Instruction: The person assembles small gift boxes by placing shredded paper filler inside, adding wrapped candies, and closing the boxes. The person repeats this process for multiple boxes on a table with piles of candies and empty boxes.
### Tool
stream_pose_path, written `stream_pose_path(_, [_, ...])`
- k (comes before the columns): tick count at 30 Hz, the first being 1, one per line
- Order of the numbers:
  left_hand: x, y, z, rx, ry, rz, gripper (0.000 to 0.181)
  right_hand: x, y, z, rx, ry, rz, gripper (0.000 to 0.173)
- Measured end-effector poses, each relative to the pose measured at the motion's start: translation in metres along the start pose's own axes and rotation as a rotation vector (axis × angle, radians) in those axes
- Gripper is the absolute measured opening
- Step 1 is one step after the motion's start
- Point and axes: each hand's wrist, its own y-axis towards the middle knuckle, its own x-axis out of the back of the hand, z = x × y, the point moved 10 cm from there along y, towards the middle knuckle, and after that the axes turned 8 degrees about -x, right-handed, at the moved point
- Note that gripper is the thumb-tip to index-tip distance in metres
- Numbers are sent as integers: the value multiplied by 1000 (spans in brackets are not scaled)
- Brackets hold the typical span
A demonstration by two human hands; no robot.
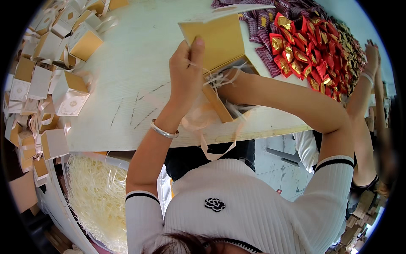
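A gift box (219,106) with a gold inside stands tilted on the table, its lid (219,41) swung up. My left hand (187,73) pinches the lid's left edge, thumb on the gold inner face. Deep in the box sits my right hand (238,85), its fingers hidden by the walls and by pale shredded paper filler (219,79). Whether it grips anything there is not visible. A peach ribbon (206,152) trails from the box over the table's front edge.
Several white-and-gold boxes with ribbons (69,95) crowd the left. Red-and-gold wrapped sweets (298,54) and purple packets (268,60) are heaped at right. A tub of cream shredded filler (98,197) stands below the table (133,104). Another person's arm (361,95) reaches in at far right.
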Motion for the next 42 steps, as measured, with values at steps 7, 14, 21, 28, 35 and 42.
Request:
stream_pose_path(7, [15,-4,-2,-1,-38,16,31,91,-32,9,-149,251,402,26])
stream_pose_path(14, [-1,1,-10,-17,18,85,32,-28,-26,13,-126,313,744,24])
stream_pose_path(21, [15,0,-3,37,46,80,30,73,-33,9,-20,522,504,24])
stream_pose_path(28, [11,-12,-58,-348,-108,-74,39,22,-28,13,23,176,124,24])
stream_pose_path(35, [-29,-115,-104,-1110,654,482,52,106,-68,11,7,273,-32,34])
stream_pose_path(42, [-9,-43,-116,-598,386,161,53,99,-52,1,-5,235,-56,42])
